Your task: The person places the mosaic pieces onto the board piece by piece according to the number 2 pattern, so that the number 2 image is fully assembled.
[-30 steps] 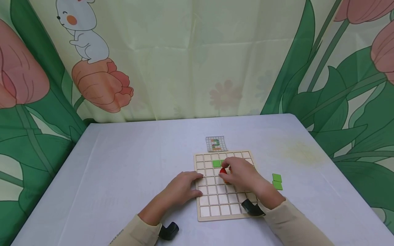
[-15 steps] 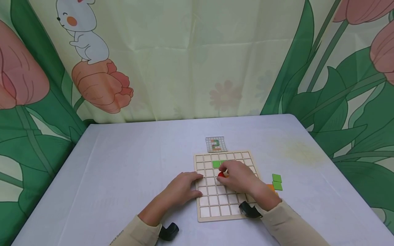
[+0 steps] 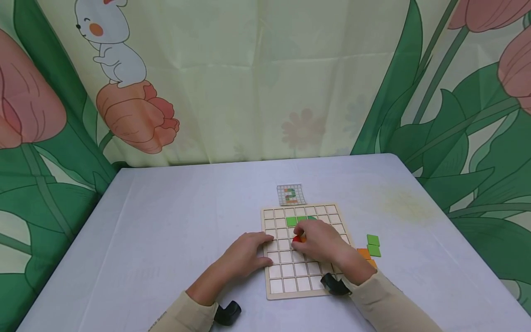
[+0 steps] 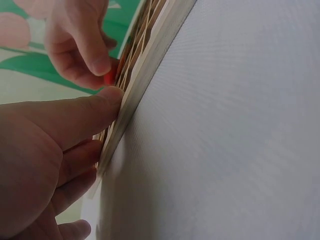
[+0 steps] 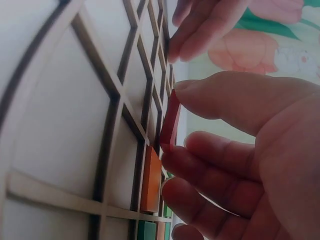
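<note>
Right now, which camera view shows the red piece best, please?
The right wrist view: it shows the red piece large, pinched in the right hand. In the head view, that hand hides part of it; in the left wrist view, only a red sliver shows.

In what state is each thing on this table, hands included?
Board: lying flat, partly filled
Red piece: held, tilted
Right hand: pinching red piece
Left hand: resting on board's left edge
Card: lying beyond board
Placed green tiles: in cells
Loose green tiles: beside board
Loose orange tiles: on table, partly hidden
</note>
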The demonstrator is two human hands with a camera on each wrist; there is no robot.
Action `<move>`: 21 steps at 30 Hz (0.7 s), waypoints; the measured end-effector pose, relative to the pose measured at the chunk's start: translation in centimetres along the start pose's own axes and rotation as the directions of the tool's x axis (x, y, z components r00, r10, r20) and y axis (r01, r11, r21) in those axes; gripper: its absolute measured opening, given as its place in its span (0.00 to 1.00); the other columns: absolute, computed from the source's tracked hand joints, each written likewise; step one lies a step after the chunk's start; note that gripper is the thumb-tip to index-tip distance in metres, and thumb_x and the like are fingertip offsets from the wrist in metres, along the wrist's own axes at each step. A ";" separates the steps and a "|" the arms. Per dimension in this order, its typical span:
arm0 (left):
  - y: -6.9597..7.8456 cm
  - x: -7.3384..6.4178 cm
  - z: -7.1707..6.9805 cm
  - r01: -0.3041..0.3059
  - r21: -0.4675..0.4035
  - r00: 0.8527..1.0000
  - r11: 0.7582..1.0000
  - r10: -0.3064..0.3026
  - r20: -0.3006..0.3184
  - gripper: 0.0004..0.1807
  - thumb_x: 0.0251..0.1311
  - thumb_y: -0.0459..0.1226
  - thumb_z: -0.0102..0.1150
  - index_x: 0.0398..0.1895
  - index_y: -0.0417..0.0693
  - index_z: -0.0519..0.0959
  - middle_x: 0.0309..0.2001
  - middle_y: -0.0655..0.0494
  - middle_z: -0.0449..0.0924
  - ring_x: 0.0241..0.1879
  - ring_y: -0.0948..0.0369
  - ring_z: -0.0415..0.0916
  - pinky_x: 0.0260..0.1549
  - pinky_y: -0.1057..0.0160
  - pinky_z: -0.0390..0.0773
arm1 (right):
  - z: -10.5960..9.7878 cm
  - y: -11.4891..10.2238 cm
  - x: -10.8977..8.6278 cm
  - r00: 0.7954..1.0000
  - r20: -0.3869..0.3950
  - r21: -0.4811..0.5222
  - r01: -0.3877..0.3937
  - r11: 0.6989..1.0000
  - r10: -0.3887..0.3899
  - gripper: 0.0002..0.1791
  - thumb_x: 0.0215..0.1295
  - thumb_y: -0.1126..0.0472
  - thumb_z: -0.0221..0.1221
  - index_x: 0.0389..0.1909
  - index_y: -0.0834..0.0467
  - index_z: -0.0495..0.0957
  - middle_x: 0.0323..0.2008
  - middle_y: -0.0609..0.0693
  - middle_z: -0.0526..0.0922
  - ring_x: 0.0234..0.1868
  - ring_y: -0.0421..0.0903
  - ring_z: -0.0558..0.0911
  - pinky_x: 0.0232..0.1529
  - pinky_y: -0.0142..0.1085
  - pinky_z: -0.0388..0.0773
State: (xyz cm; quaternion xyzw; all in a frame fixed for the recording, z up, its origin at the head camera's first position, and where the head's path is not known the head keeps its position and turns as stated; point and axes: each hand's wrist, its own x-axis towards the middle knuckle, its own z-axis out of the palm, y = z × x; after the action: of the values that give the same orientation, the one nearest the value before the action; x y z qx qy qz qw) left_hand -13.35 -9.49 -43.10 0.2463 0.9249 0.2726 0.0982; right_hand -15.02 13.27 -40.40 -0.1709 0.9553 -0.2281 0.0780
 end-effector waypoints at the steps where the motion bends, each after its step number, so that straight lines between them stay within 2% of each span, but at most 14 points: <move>1: 0.0 0.0 0.0 -0.004 0.002 1.000 1.000 0.004 -0.001 0.30 0.57 0.41 0.74 0.62 0.43 0.77 0.59 0.52 0.79 0.61 0.54 0.74 0.62 0.53 0.72 | 0.0 0.0 0.0 1.000 0.002 -0.002 -0.002 1.000 0.002 0.12 0.61 0.55 0.68 0.41 0.56 0.82 0.35 0.43 0.82 0.33 0.42 0.75 0.38 0.38 0.76; 12: 0.1 0.0 0.0 0.011 -0.009 1.000 1.000 -0.011 0.002 0.30 0.56 0.41 0.74 0.63 0.43 0.77 0.60 0.52 0.79 0.62 0.54 0.73 0.62 0.53 0.72 | 0.0 0.1 -0.1 1.000 0.005 -0.011 0.004 1.000 -0.004 0.12 0.59 0.57 0.69 0.41 0.55 0.83 0.36 0.42 0.83 0.35 0.42 0.77 0.40 0.39 0.77; 21: 0.1 -0.1 -0.1 0.008 -0.002 1.000 1.000 -0.008 0.000 0.31 0.56 0.40 0.74 0.63 0.43 0.77 0.60 0.52 0.79 0.62 0.53 0.73 0.62 0.53 0.72 | 0.0 0.2 -0.2 0.999 0.016 0.047 0.034 0.998 -0.035 0.10 0.60 0.62 0.69 0.42 0.56 0.83 0.32 0.41 0.78 0.33 0.42 0.74 0.38 0.38 0.75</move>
State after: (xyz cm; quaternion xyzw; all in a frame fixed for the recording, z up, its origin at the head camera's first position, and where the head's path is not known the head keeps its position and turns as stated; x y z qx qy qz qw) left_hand -13.26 -9.51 -43.00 0.2428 0.9255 0.2730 0.0995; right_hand -14.88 13.45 -40.50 -0.1874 0.9460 -0.2502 0.0858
